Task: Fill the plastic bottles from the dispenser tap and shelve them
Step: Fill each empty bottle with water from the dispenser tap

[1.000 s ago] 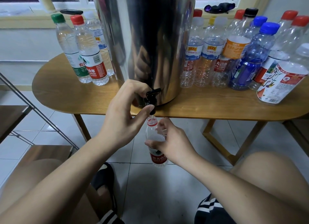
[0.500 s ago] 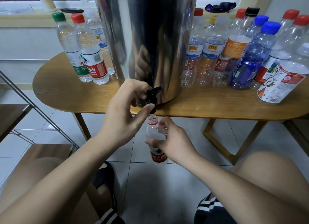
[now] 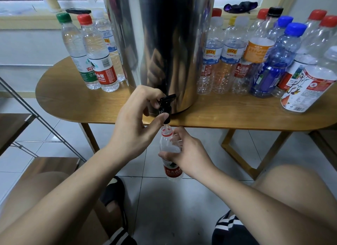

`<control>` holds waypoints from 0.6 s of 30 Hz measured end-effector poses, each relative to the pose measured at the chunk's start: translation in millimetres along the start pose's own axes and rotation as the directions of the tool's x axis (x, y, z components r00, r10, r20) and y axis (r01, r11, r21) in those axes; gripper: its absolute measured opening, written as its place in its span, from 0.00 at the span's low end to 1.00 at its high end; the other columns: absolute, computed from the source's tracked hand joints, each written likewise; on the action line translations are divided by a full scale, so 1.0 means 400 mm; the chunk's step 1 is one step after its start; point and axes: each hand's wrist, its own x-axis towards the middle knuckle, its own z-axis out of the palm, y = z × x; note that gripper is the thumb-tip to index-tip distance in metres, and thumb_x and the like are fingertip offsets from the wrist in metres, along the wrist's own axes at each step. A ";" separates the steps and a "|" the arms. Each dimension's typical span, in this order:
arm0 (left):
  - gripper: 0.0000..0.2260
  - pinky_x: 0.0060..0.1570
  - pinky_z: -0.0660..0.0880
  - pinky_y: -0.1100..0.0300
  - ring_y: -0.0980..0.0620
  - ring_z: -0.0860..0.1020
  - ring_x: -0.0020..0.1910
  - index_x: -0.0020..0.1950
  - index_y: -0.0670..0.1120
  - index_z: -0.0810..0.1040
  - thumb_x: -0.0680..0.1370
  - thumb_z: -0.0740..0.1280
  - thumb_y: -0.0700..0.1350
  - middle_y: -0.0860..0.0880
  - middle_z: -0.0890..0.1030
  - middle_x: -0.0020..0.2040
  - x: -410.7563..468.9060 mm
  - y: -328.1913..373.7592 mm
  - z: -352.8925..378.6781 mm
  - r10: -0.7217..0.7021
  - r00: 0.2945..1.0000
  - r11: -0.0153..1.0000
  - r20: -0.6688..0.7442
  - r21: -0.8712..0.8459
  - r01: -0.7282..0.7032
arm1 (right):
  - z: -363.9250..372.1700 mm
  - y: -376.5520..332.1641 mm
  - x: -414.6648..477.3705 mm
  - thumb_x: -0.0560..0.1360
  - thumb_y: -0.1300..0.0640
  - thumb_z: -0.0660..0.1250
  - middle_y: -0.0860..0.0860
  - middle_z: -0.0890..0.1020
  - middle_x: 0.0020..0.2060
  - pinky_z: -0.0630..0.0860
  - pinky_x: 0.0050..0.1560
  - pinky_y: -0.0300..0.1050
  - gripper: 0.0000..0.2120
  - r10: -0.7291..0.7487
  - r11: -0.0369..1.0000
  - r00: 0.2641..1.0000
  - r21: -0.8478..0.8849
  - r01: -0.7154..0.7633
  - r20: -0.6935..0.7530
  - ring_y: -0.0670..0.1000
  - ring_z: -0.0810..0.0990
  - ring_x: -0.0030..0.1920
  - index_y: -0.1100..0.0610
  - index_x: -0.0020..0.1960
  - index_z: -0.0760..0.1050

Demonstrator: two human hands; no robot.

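Looking for a second pair of eyes here: where's the bottle, and what are the hands up to?

**Reply:** The small clear plastic bottle with the red label (image 3: pixel 170 149) is uncapped and held below the edge of the oval wooden tabletop (image 3: pixel 73 102). It's at 6 o'clock from the black plastic tap (image 3: pixel 165 106), with its mouth right under the spout. The right hand (image 3: pixel 189 153) is wrapped round the bottle's shoulder. The left hand (image 3: pixel 135 124) is on the tap, fingers curled over the lever and thumb tucked under the spout.

**OP:** Is water actually coming out?

**Reply:** There's a pale thread between the spout and the bottle mouth that looks like water. I can't tell how full the bottle is though.

**OP:** And the rest of the setup?

**Reply:** The tall shiny steel dispenser drum (image 3: pixel 160 43) stands on the tabletop. At its 9 o'clock are a green-capped water bottle (image 3: pixel 76 51) and a red-capped water bottle (image 3: pixel 99 58), touching each other, with a white-capped one just behind. At its 3 o'clock is a packed cluster of clear bottles with mixed caps (image 3: pixel 228 62), including a blue tinted bottle with a blue cap (image 3: pixel 273 65). A metal-framed rack with dark wooden shelves (image 3: pixel 11 124) sits at 9 o'clock in the view.
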 end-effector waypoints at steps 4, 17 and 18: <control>0.14 0.45 0.75 0.47 0.43 0.75 0.46 0.60 0.42 0.76 0.79 0.76 0.33 0.43 0.76 0.52 0.000 -0.004 -0.001 0.000 1.000 1.000 0.004 0.018 0.000 | 0.006 0.003 0.006 0.69 0.38 0.81 0.41 0.81 0.59 0.81 0.61 0.50 0.35 -0.029 0.999 1.000 -0.040 0.029 0.002 0.49 0.82 0.59 0.38 0.70 0.68; 0.13 0.46 0.75 0.45 0.43 0.76 0.47 0.60 0.41 0.76 0.79 0.76 0.34 0.44 0.77 0.52 0.001 -0.006 -0.001 0.011 1.000 0.999 0.001 0.030 -0.011 | 0.012 0.008 0.015 0.70 0.40 0.81 0.42 0.82 0.61 0.81 0.63 0.49 0.36 -0.053 0.998 0.998 -0.019 0.053 -0.016 0.49 0.82 0.61 0.40 0.73 0.70; 0.13 0.46 0.75 0.45 0.43 0.76 0.47 0.60 0.41 0.76 0.79 0.76 0.34 0.44 0.77 0.52 0.001 -0.007 0.000 0.010 1.000 0.999 0.001 0.030 -0.010 | 0.011 0.008 0.015 0.70 0.40 0.81 0.42 0.82 0.60 0.80 0.63 0.49 0.36 -0.052 0.999 0.999 -0.017 0.052 -0.015 0.49 0.82 0.61 0.40 0.73 0.70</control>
